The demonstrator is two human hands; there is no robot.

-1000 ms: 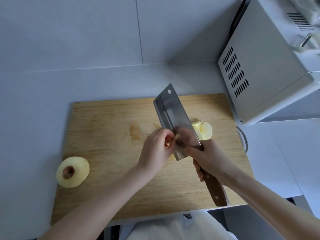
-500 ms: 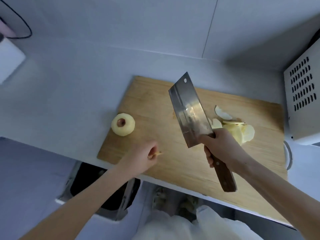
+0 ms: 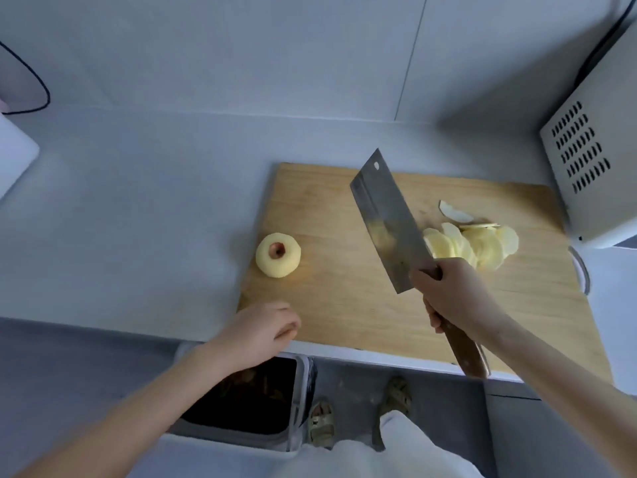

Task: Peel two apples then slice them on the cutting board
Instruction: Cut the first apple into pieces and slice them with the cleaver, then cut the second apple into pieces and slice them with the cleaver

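My right grip [image 3: 455, 298] clasps the cleaver [image 3: 389, 222] above the cutting board [image 3: 344, 305]. My left grip [image 3: 262, 331] curls at the desk [image 3: 155, 201] edge; I cannot tell whether it holds anything. The peeled apple [image 3: 278, 255] sits on the board's left edge, with the apple slices [image 3: 475, 244] beside the blade.

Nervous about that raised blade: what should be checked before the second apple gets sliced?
1. Grip: right hand holds the cleaver by its handle: ok.
2. Clearance: left hand is away from the blade, at the near corner of the board: ok.
3. Free hand empty: cannot tell, its fingers are curled.
4. Peeling: apple is bare on the side shown: ok.
5. Placement: apple sits at the board's left edge, not mid-board: not ok.
6. Space: slices are piled to the right: ok.
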